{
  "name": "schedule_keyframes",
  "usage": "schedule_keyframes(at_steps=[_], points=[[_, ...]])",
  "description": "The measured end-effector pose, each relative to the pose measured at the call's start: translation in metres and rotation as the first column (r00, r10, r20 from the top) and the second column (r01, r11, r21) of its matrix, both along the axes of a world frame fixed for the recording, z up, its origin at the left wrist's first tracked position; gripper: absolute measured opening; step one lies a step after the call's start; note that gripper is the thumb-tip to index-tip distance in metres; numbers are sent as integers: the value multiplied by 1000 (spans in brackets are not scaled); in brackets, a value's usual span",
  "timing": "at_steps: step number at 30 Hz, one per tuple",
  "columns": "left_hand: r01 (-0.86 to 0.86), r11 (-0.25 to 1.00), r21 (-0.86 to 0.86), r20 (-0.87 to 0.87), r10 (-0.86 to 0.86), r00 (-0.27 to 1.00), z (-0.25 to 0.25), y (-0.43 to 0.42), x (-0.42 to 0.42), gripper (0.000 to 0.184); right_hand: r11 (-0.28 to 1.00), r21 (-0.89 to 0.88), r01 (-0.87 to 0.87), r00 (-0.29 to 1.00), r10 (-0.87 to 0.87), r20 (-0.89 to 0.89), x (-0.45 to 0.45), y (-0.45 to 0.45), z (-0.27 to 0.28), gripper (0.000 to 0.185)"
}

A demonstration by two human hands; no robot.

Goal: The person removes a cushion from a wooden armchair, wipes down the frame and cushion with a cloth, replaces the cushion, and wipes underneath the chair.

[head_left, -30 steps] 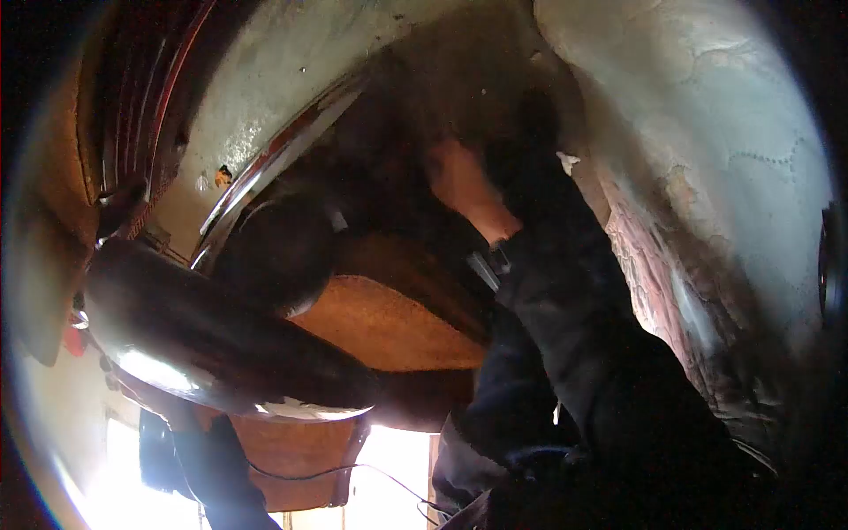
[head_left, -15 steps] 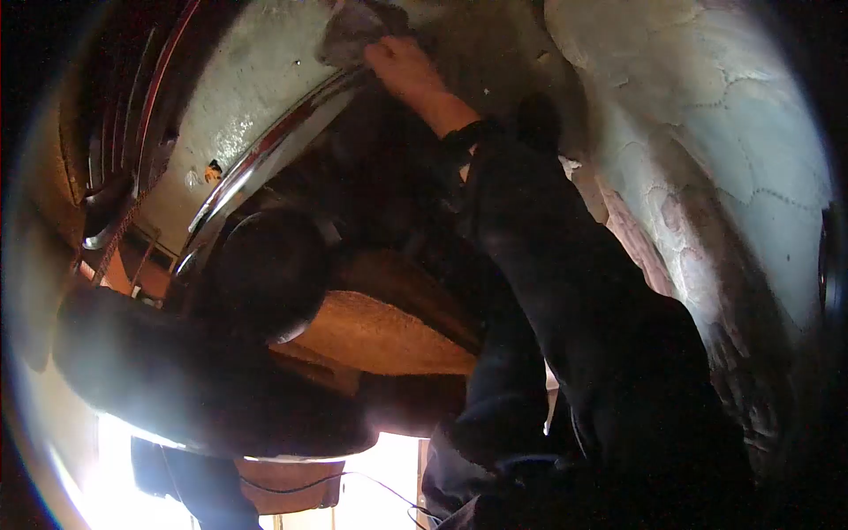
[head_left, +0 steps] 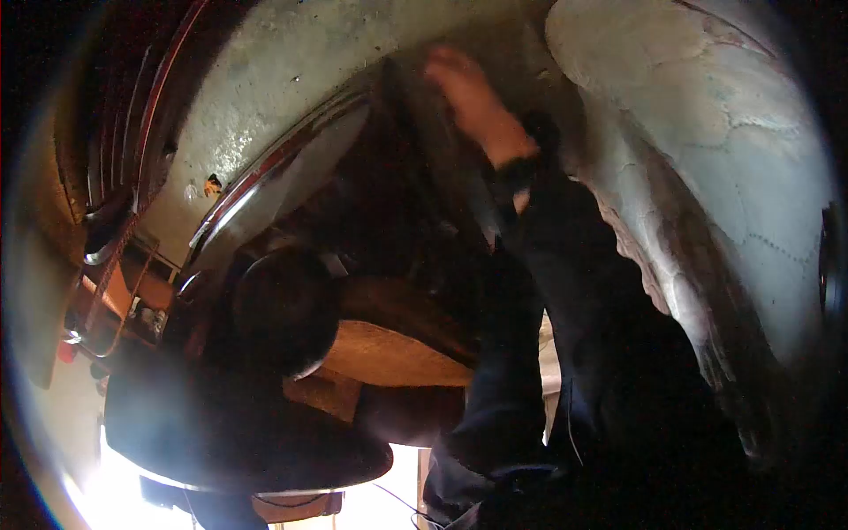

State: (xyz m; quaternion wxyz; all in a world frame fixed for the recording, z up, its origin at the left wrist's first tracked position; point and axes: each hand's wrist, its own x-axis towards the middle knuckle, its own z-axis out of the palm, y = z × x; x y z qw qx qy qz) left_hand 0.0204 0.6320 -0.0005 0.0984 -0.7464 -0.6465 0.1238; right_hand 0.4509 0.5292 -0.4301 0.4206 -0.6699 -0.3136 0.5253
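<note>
My right hand (head_left: 473, 102) reaches up from a dark sleeve (head_left: 609, 344), with a dark band at the wrist. It is in front of a dim grey-brown surface near the top middle, and its fingers are smeared by motion. Whether it holds anything cannot be made out. To its left, a curved trim strip (head_left: 265, 168) with a shiny edge runs along a worn pale panel (head_left: 256, 88). A second dark sleeve (head_left: 503, 371) shows at the lower middle, but no left hand can be seen.
A dark rounded object (head_left: 287, 309) hangs left of centre, above a long dark rounded shape (head_left: 238, 433). Behind them is a tan-orange surface (head_left: 393, 353). A pale, cracked, bulging surface (head_left: 742, 150) fills the right side. Bright light and a thin cable show at the bottom.
My right hand first went up and left with a grey cloth at its fingers, then moved back right. The cloth no longer shows. The view has shifted slightly.
</note>
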Motion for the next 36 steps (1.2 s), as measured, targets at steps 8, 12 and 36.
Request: schedule_keyframes(at_steps=[8,12,36], points=[[4,1000,-27,-55,-5,998,9,-6,3,47,922,-348,-170,985,146,-95,-30,35,-30,28],[1,1000,-14,-51,-2,999,9,-11,4,46,828,-455,-328,944,301,-133,-25,-48,-7,22],[79,996,49,-121,-73,990,23,-46,18,44,919,-387,-74,978,143,151,-116,-234,90,34]])
